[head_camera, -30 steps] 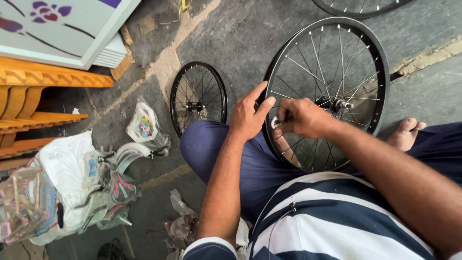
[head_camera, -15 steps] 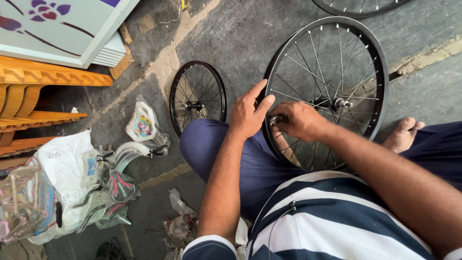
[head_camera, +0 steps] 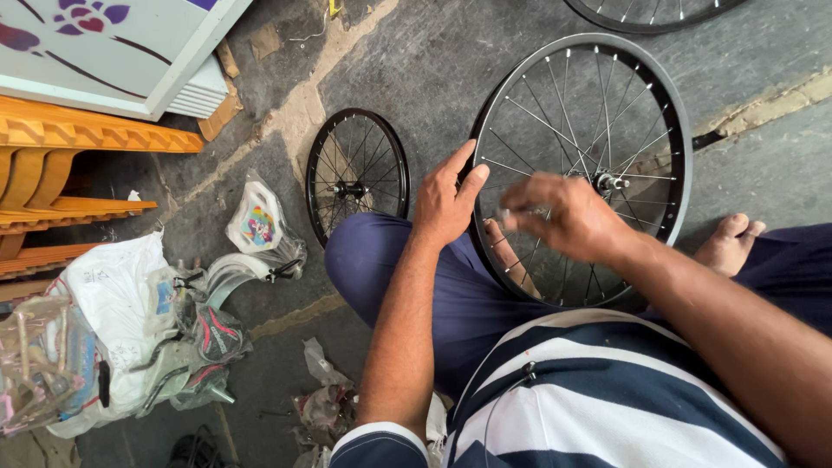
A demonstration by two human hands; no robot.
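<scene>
A large black bicycle wheel [head_camera: 669, 113] with silver spokes and a hub [head_camera: 608, 181] stands upright between my legs. My left hand [head_camera: 444, 206] grips its rim on the left side, fingers pointing up along the rim. In front of the spokes, just right of that spot, my right hand [head_camera: 568, 217] is blurred by motion. Its fingertips pinch a small silvery piece [head_camera: 503, 214]; what the piece is I cannot tell. My bare foot [head_camera: 726, 243] rests beside the wheel's lower right.
A smaller black wheel [head_camera: 357, 173] leans behind my left knee. Another rim [head_camera: 646, 19] lies at the top edge. Plastic bags with bike parts [head_camera: 130, 329] lie at the left, below orange plastic chairs [head_camera: 52, 173]. Scraps of wrapping [head_camera: 325, 403] lie by my leg.
My right hand has drawn back a little to the right, away from the rim beside my left hand. The left hand and the wheel have stayed put.
</scene>
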